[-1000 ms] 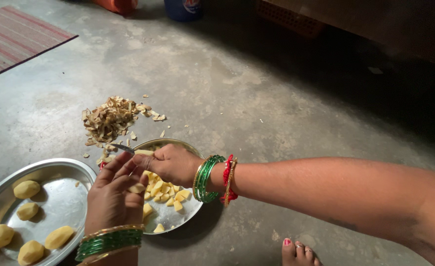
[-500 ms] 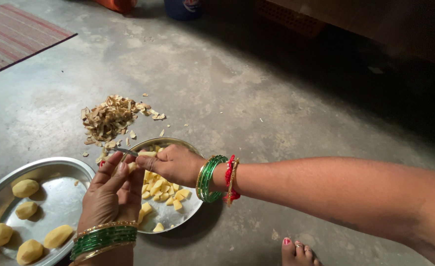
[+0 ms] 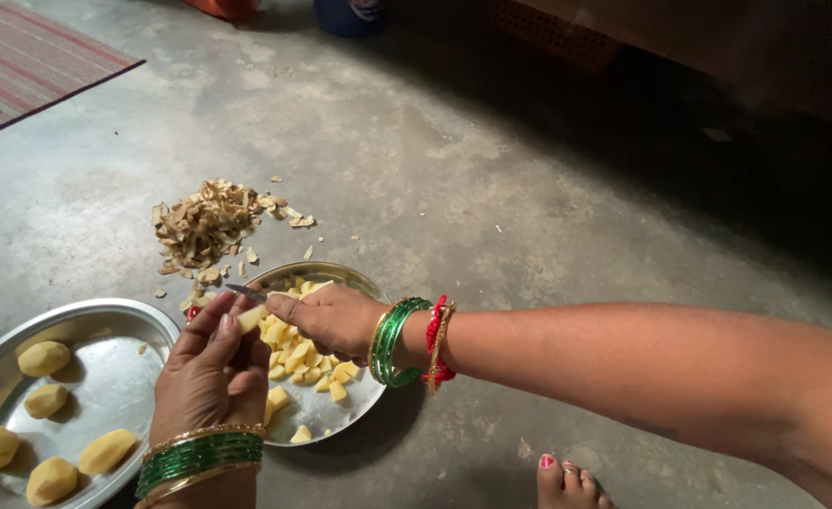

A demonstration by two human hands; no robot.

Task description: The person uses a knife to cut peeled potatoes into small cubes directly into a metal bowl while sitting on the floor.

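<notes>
While the left hand (image 3: 211,372) pinches a potato piece (image 3: 252,318), the right hand (image 3: 333,319) is clamped on a small knife (image 3: 244,292), blade at the piece, over the steel bowl (image 3: 364,396) of potato chunks (image 3: 308,360). Left: steel plate (image 3: 143,325) with peeled potatoes (image 3: 43,358); peel heap (image 3: 207,224) on the concrete floor (image 3: 454,188) beyond.
</notes>
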